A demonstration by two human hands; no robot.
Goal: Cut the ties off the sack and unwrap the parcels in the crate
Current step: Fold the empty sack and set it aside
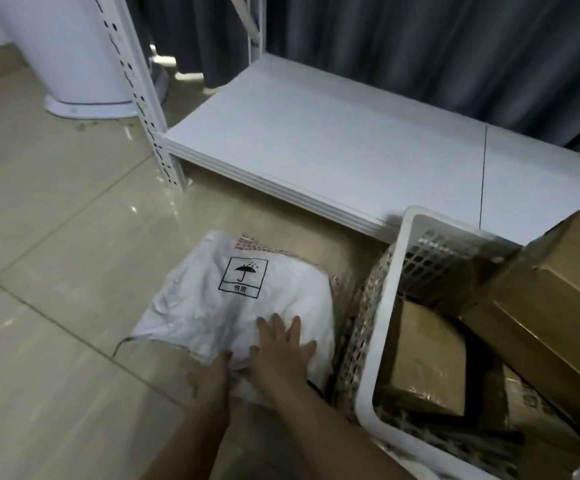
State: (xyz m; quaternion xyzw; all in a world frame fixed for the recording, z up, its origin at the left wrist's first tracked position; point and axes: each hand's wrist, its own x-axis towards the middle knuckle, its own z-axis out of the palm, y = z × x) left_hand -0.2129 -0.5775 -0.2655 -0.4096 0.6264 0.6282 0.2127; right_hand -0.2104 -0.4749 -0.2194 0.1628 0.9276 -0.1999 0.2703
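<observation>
- Centrally, the white sack (233,306) lies on the tiled floor (56,237), left of the white crate (385,306).
- Right hand (281,344) presses flat on the sack, fingers spread.
- Left hand (212,379) grips the sack's near edge.
- Cardboard parcels (427,355) fill the crate; a white shelf (316,140) stands beyond.

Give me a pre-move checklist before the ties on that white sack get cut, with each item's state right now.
1. Sack lies flat on the floor, within reach: ok.
2. Right hand steadies the sack, fingers spread flat on top: ok.
3. Left hand has hold of the sack's near edge: cannot tell, its fingers are hidden under the fabric.
4. Ties located: cannot tell; a dark cord trails off the near left corner, but no knot shows.
5. Cutting tool in hand or in view: not ok, none is visible.
6. Crate with the cardboard parcels stands just right of the sack, out of the hands' way: ok.
</observation>
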